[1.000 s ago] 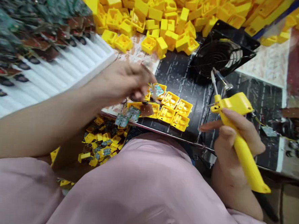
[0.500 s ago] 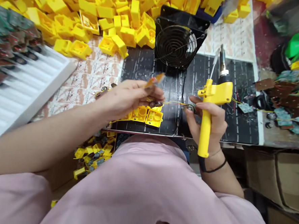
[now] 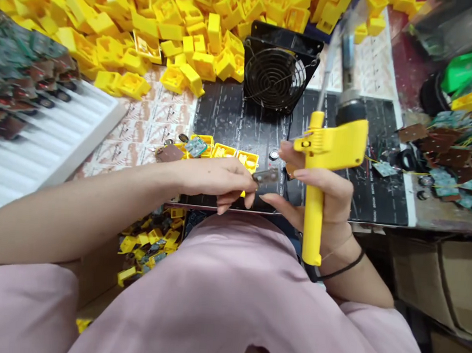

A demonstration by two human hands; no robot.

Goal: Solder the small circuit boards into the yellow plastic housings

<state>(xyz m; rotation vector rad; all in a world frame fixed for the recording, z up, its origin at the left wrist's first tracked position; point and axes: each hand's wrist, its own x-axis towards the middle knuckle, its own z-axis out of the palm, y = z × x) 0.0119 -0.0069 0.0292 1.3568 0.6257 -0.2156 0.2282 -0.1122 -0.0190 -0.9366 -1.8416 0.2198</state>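
Note:
My left hand (image 3: pixel 231 180) is closed, its fingertips pinching the end of a small dark board (image 3: pixel 267 176) with round spots, somewhat blurred. A yellow soldering gun (image 3: pixel 315 192) rests in my right hand (image 3: pixel 333 196), its metal barrel and thin feed tube pointing away from me. The thumb and forefinger of that hand are spread apart near the free end of the board. Open yellow housings (image 3: pixel 223 151) lie in a row just behind my left hand, partly covered by it. A green circuit board (image 3: pixel 197 146) sits on the leftmost of them.
A black fan (image 3: pixel 280 67) stands at the back of the black mat (image 3: pixel 219 111). Yellow housings (image 3: pixel 141 21) are heaped behind. White ribbed tray (image 3: pixel 83 119) with boards is at left; loose circuit boards (image 3: pixel 453 152) lie at right. A small round disc (image 3: pixel 274 155) lies on the mat.
My left hand has turned over and come lower, uncovering the green board and housings. My right hand's thumb and forefinger have parted from the wired piece, and the soldering gun has shifted slightly left.

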